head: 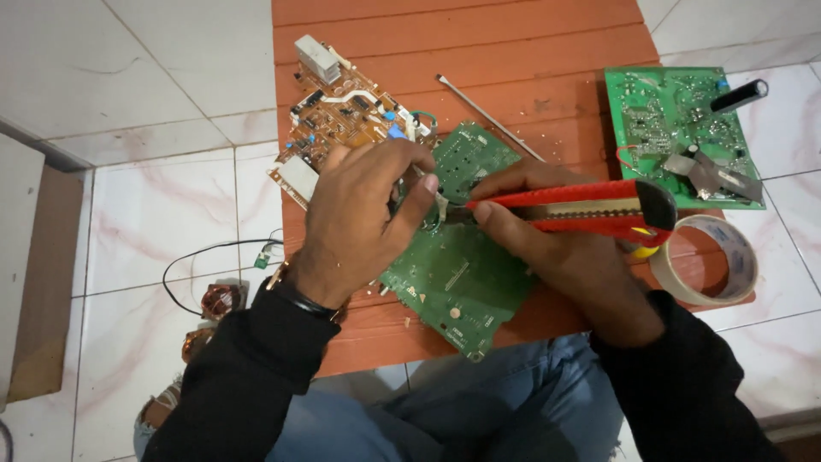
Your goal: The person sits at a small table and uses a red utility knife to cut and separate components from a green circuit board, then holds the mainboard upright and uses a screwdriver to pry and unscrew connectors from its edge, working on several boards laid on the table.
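The rigid, light, brittle green circuit board (457,278) lies at bench centre; left hand (363,222) pinches a small part at its 12 o'clock edge, right hand (564,248) grips the red utility knife (581,205).

Single view, head-worn, looking steeply down from above the seated person's lap. Close range: both forearms enter from the bottom edge, the fingers (425,183) near frame centre. The orange-brown wooden plank surface (513,51) runs away beyond the fingers to the top edge; white marbled floor tiles (154,68) flank both sides.
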